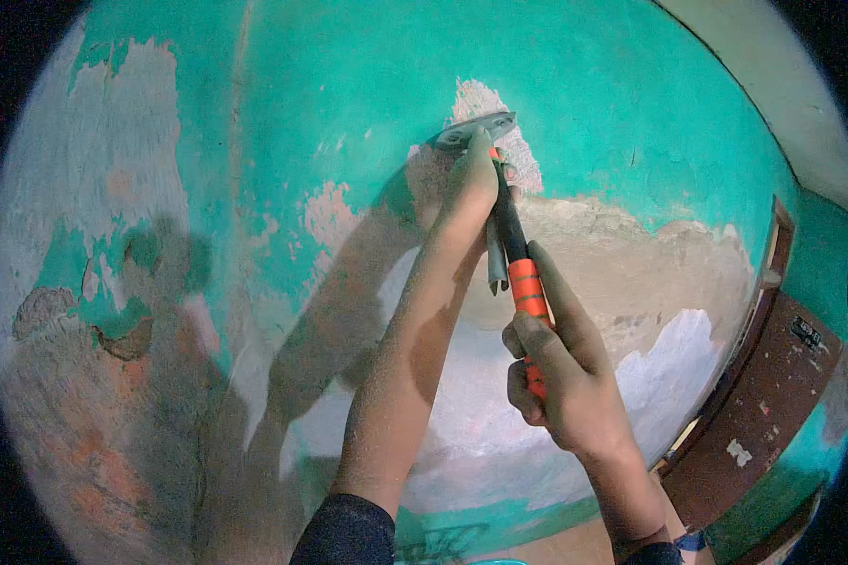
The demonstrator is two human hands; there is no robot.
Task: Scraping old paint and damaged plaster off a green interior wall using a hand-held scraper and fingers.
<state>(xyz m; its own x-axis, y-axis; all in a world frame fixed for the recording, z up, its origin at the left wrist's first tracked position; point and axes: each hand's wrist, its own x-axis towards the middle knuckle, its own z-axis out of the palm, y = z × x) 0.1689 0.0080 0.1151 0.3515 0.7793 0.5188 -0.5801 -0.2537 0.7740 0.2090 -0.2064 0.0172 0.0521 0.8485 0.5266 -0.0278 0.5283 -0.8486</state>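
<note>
A wall scraper with a wide metal blade point(498, 126), a black shaft point(511, 222) and an orange taped grip point(528, 282) reaches up to the wall. My left hand point(470, 180) holds it close behind the blade, the thumb pressed on the head. Lower down, my right hand point(565, 367) is wrapped around the orange grip. The blade lies at a bare, roughened patch point(476, 99) in the green painted wall point(593, 92). Below my left hand hangs a narrow grey strip point(497, 265); whether it belongs to the scraper I cannot tell.
Brown bare plaster point(629, 261) and a whitish area point(495, 395) spread below the paint. A vertical ridge point(237, 113) runs down the wall at left. Lower right is a brown door-like panel point(742, 409) with paint flecks. A teal rim point(498, 562) shows at the bottom.
</note>
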